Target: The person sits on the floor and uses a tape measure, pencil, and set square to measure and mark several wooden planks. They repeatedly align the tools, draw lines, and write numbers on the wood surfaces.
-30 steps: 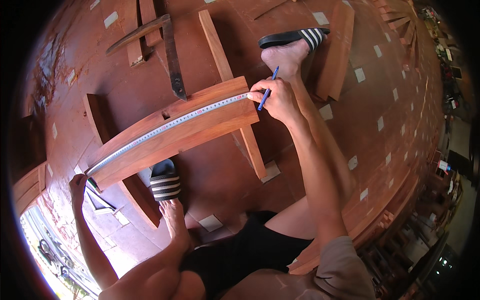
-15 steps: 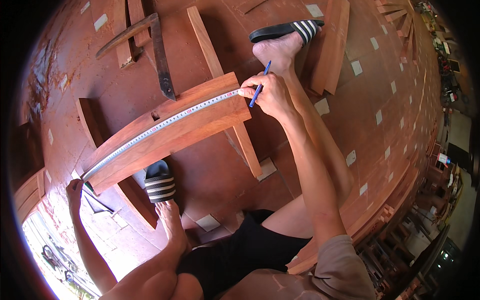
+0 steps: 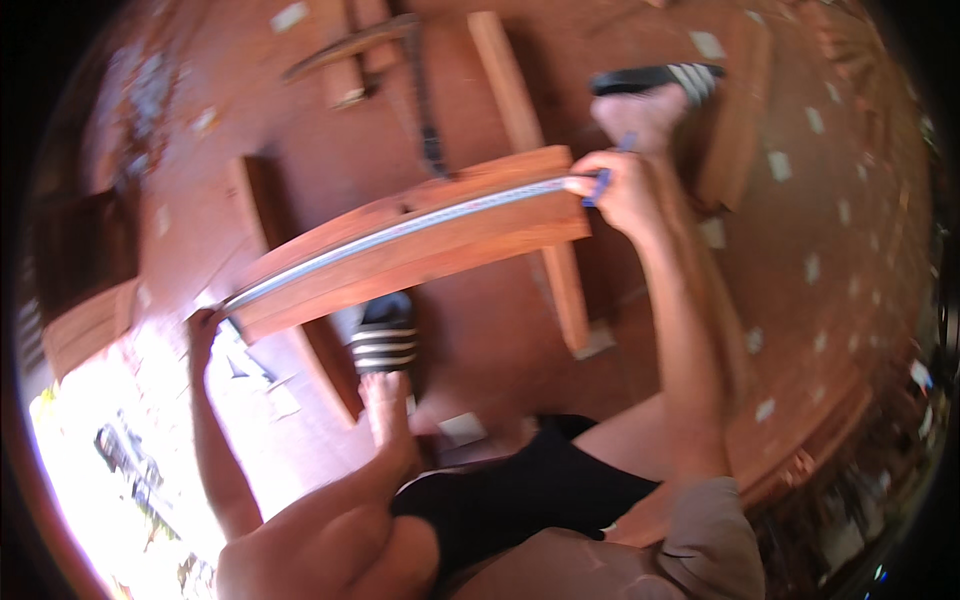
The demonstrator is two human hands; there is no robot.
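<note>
A curved reddish wooden piece (image 3: 440, 254) lies across two wooden strips on the floor. Along its face stretches a pale measuring tape (image 3: 400, 229), roughly following its length. At the far right end, my right hand (image 3: 622, 190) pinches the tape's end against the wood and also has a blue pen (image 3: 599, 188) between its fingers. By the left end, my left hand (image 3: 205, 328) is closed around the tape's other end; its fingers are small and blurred. A small dark notch (image 3: 406, 209) shows near the wood's upper edge.
The supports are a right strip (image 3: 566, 298) and a left strip (image 3: 330, 372). A hammer-like tool with a wooden handle (image 3: 345, 50) lies beyond. My sandalled feet flank the work, the left sandal (image 3: 385, 335) close to its near edge. More boards (image 3: 738, 120) lie at right.
The whole view has shifted and blurred, so the scene sits further right. Both hands keep their places at the wood's ends, and the tape stays stretched along it.
</note>
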